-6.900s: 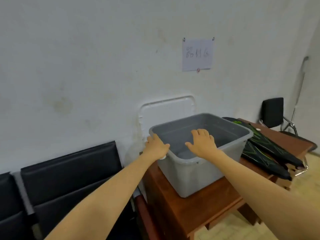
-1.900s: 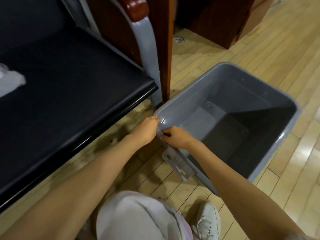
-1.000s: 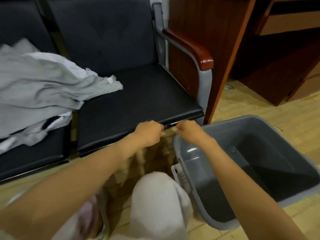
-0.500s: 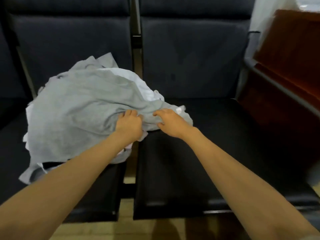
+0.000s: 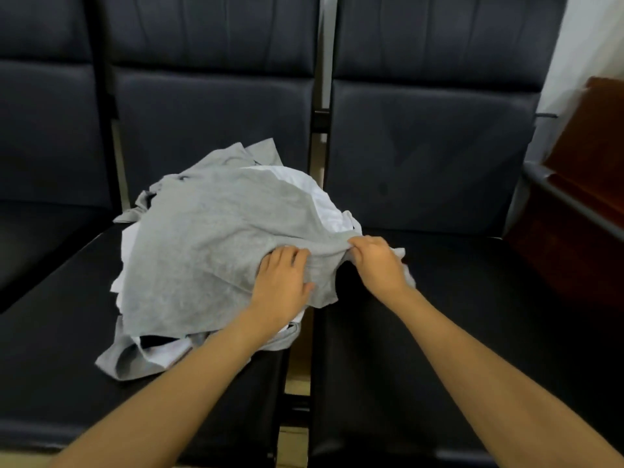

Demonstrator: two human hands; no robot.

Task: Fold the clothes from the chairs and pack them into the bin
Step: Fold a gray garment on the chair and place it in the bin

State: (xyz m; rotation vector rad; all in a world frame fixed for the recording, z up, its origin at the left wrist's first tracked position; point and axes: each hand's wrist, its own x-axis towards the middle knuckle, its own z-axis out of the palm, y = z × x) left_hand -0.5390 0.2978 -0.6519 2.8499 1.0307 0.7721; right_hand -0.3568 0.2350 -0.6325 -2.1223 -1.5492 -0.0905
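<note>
Nearest, both forearms reach over the front edge of the middle chair; the left hand lies on top of the grey garment near the middle chair's right edge, fingers bent into the cloth and gripping a fold; the right hand, just past that right edge, pinches a raised ridge of the same grey cloth between thumb and fingers. The likely trouble starts here, because both holds sit close together on one corner of a large, loose sheet; a lift from there would probably leave the rest hanging in a bunch, hard to spread flat for folding; the trailing hem could slip into the gap on the middle chair's right side or drop to the floor in front of it. A second risk lies a little farther in, where the grey garment drapes over a white garment, and something dark that I cannot identify shows under its near hem; a quick pull may drag those along and tip the heap off the middle chair. The grey garment lies under the left palm and spreads away from both hands, leftward and back across the middle chair's seat, almost to its backrest; the bin is out of sight.
</note>
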